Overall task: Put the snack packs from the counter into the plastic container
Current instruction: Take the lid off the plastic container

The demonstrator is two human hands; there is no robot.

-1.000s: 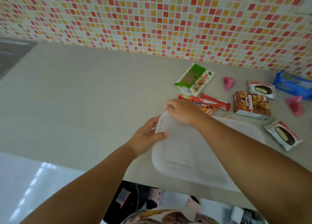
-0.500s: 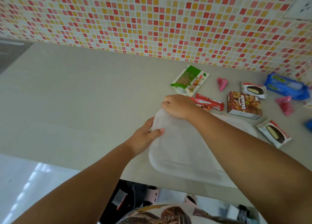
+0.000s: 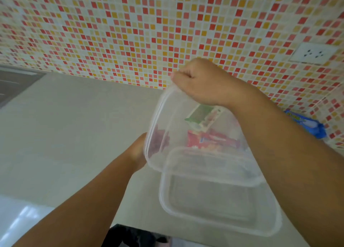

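The clear plastic container [image 3: 219,205] sits open on the grey counter near its front edge. Its translucent lid [image 3: 186,153] is raised and tilted above the container's far end. My right hand [image 3: 201,82] pinches the lid's top corner. My left hand [image 3: 138,153] holds the lid's left edge, its fingers showing as blurred dark shapes behind the plastic. Through the lid I see a green snack pack [image 3: 202,116] and a red snack pack [image 3: 210,140] lying on the counter beyond. A blue snack pack [image 3: 305,123] lies by the wall on the right. My right forearm hides the other packs.
A mosaic tile wall [image 3: 130,32] rises behind the counter [image 3: 74,125], with a white socket [image 3: 314,54] at upper right. A dark inset surface [image 3: 13,84] lies at the far left. The counter's front edge runs just below the container.
The lid was lying flat on the container under both hands. It has come off and swung up and away, my right hand rising with its corner. The camera tilted upward.
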